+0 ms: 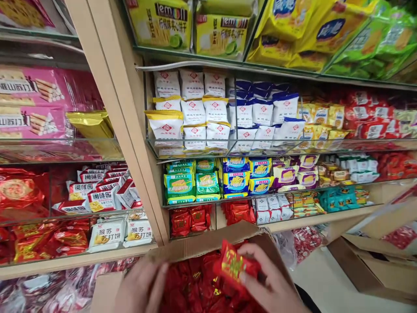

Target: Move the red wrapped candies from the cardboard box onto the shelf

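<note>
My right hand [270,278] is closed on a red snack packet [232,264] with gold print, gripped between thumb and fingers above an open cardboard box [208,243]. Many similar red packets [190,282] fill the box beneath it. My left hand [143,282] is at the box's left side, slightly blurred. Its fingers look stretched out and apart, with nothing visible in them. Directly behind the box, the lowest shelf carries red packets [180,221] in one compartment and more red packets [239,212] in another.
Glass-fronted shelves hold green packets [179,187], white packets [193,112] and yellow biscuit packs [159,26]. A wooden upright [120,95] divides the shelving. Bagged goods [48,282] lie below at left. Another open carton [374,269] stands on the floor at right.
</note>
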Demonstrator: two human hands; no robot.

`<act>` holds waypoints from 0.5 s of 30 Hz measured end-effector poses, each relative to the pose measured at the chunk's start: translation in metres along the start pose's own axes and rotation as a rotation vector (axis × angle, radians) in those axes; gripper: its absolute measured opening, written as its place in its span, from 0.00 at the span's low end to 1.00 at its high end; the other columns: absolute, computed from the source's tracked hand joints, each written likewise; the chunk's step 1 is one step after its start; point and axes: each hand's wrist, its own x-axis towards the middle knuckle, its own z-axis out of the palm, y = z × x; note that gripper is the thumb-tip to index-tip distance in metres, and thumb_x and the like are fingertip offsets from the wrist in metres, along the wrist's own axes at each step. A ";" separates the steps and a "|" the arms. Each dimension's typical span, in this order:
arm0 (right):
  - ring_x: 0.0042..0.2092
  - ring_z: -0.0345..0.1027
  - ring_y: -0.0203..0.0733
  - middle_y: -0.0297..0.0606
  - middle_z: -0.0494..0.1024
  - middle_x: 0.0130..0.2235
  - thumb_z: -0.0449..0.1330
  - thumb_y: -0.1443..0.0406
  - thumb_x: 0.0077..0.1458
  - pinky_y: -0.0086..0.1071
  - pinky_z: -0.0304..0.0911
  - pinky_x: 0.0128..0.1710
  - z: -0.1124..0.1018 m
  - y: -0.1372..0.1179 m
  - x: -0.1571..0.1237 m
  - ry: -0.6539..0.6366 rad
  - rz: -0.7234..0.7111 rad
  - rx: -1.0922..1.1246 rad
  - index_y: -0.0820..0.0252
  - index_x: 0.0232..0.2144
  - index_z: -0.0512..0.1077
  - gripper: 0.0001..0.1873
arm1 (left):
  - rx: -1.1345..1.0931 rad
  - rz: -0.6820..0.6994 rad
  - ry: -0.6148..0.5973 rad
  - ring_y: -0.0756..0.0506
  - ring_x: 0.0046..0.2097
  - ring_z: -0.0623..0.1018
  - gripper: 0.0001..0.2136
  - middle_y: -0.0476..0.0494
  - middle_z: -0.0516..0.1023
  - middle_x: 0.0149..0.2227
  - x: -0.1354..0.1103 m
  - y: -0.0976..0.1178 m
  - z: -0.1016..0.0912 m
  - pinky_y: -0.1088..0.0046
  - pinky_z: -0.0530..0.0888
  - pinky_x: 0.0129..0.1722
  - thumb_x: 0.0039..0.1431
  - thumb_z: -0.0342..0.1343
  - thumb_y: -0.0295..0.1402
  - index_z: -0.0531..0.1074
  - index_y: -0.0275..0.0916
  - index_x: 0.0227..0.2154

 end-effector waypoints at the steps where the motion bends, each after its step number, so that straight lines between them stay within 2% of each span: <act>1: 0.35 0.64 0.37 0.36 0.69 0.39 0.50 0.62 0.49 0.26 0.59 0.33 -0.008 -0.008 0.013 0.023 -0.067 -0.058 0.55 0.42 0.60 0.15 | 0.057 -0.025 -0.003 0.47 0.33 0.74 0.13 0.45 0.75 0.30 0.013 -0.008 -0.007 0.75 0.69 0.35 0.53 0.44 0.41 0.70 0.41 0.32; 2: 0.37 0.64 0.37 0.36 0.69 0.40 0.50 0.64 0.49 0.27 0.59 0.36 -0.012 -0.013 0.027 0.040 -0.132 -0.120 0.56 0.42 0.59 0.15 | 0.097 -0.065 -0.031 0.47 0.35 0.74 0.13 0.45 0.75 0.31 0.023 -0.016 -0.009 0.74 0.69 0.36 0.54 0.43 0.41 0.70 0.41 0.32; 4: 0.38 0.64 0.38 0.37 0.69 0.39 0.50 0.67 0.49 0.29 0.58 0.38 -0.012 -0.017 0.057 0.022 -0.234 -0.271 0.56 0.42 0.59 0.15 | 0.177 -0.194 -0.160 0.46 0.34 0.74 0.15 0.45 0.75 0.31 0.035 -0.028 -0.005 0.73 0.68 0.34 0.55 0.39 0.42 0.69 0.42 0.31; 7: 0.37 0.65 0.38 0.37 0.70 0.36 0.51 0.69 0.48 0.29 0.57 0.36 0.004 -0.012 0.097 -0.062 -0.251 -0.549 0.58 0.37 0.61 0.10 | 0.280 -0.354 -0.312 0.45 0.32 0.75 0.16 0.48 0.75 0.30 0.036 -0.036 0.010 0.73 0.66 0.29 0.56 0.36 0.43 0.68 0.44 0.29; 9: 0.36 0.66 0.39 0.38 0.71 0.34 0.53 0.68 0.48 0.29 0.57 0.33 0.018 -0.005 0.118 -0.092 -0.175 -0.736 0.59 0.34 0.62 0.07 | 0.298 -0.365 -0.316 0.45 0.33 0.74 0.16 0.49 0.75 0.31 0.032 -0.036 0.015 0.73 0.64 0.28 0.56 0.36 0.43 0.67 0.44 0.30; 12: 0.36 0.68 0.41 0.41 0.73 0.34 0.54 0.65 0.49 0.28 0.57 0.31 0.037 0.004 0.142 -0.107 -0.051 -0.984 0.62 0.35 0.62 0.09 | 0.279 -0.322 -0.287 0.46 0.34 0.74 0.15 0.48 0.75 0.32 0.027 -0.035 0.014 0.73 0.63 0.29 0.57 0.36 0.41 0.67 0.43 0.30; 15: 0.38 0.69 0.44 0.46 0.74 0.35 0.55 0.65 0.49 0.29 0.58 0.32 0.050 0.011 0.158 -0.153 -0.018 -1.104 0.65 0.36 0.63 0.11 | 0.264 -0.291 -0.264 0.47 0.34 0.73 0.14 0.47 0.75 0.31 0.026 -0.036 0.013 0.74 0.62 0.29 0.57 0.37 0.40 0.67 0.42 0.31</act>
